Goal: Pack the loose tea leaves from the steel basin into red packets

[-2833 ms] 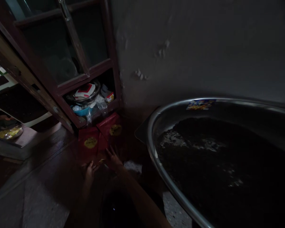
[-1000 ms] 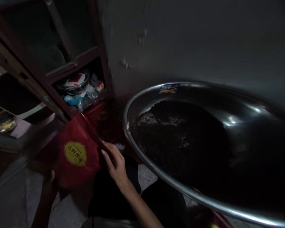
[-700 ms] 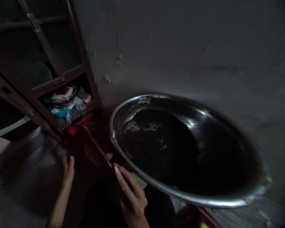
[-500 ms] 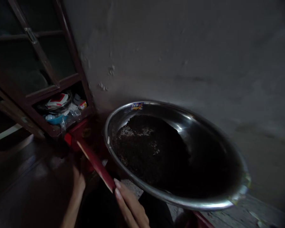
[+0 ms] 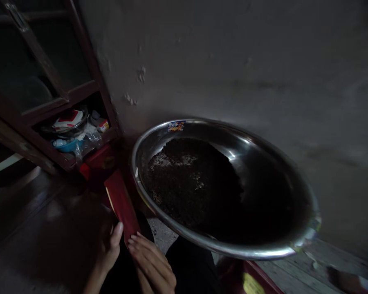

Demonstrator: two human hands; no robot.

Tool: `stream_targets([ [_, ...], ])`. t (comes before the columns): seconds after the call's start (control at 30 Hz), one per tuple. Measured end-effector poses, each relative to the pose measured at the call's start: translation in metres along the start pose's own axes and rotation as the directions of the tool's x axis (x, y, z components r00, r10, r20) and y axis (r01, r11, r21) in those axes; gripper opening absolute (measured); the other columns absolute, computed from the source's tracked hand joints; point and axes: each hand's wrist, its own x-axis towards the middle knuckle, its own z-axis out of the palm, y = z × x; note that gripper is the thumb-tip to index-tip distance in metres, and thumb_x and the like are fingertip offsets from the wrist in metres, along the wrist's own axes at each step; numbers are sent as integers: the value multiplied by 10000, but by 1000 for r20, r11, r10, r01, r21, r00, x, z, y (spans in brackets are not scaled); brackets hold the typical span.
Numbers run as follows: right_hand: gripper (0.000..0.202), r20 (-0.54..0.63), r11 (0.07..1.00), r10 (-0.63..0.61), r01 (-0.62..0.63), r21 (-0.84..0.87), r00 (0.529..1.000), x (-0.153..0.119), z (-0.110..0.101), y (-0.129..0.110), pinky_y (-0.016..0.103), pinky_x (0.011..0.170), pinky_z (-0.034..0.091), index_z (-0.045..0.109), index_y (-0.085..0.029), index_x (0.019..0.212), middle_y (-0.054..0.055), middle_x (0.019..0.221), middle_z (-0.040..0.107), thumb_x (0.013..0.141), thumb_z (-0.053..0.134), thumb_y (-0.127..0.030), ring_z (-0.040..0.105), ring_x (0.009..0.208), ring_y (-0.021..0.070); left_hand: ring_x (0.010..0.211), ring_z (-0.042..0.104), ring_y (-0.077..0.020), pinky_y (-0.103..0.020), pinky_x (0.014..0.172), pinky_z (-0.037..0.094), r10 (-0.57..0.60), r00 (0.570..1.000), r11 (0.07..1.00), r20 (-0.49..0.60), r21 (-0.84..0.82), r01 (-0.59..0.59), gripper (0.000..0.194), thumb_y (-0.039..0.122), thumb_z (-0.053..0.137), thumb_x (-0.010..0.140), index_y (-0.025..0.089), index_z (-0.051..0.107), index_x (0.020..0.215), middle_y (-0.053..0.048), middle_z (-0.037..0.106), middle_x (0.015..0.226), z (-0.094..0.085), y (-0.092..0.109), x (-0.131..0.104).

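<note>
A long, flat red strip-like thing (image 5: 122,204) with a pale left edge points away from me, left of the basin; its exact kind I cannot make out. My right hand (image 5: 153,261) grips its near end, fingers bent over the top. At its left edge is my left hand (image 5: 110,249), thumb up against it and fingers hidden in shadow. To the right, a wide, shiny metal basin (image 5: 257,143) holds a heap of dark, crumbly material (image 5: 187,183) with paler patches on top. On the basin's inner wall is a colourful sticker (image 5: 176,125).
A dark red cabinet (image 5: 79,96) stands at the left; its low shelf holds a blue bowl (image 5: 68,145), plastic bags and boxes. Red containers (image 5: 98,161) sit below it. Behind the basin rises a grey wall (image 5: 217,61). A red box with a yellow patch (image 5: 253,283) shows under the basin.
The red thing has swung to a steeper angle and come closer to me. My left hand has moved right and up to its edge. The view has shifted slightly.
</note>
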Motion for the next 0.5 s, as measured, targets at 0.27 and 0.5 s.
stream_targets([
  [0.27, 383, -20, 921, 359, -351, 168, 933, -21, -2, -4, 534, 1048, 520, 709, -264, 1158, 35, 998, 766, 891, 579, -21, 697, 1072, 225, 502, 470, -146, -275, 554, 437, 203, 953, 974, 224, 57, -220, 424, 395, 383, 946, 223, 491, 574, -7, 525, 525, -10, 1, -5],
  [0.5, 131, -50, 815, 548, -519, 258, 835, -8, -6, -9, 438, 938, 570, 734, -212, 908, 55, 866, 748, 923, 607, -183, 706, 957, 216, 573, 525, -173, -318, 606, 442, 263, 923, 956, 281, 53, -289, 413, 349, 367, 976, 231, 544, 622, -31, 574, 587, -13, -12, -5],
])
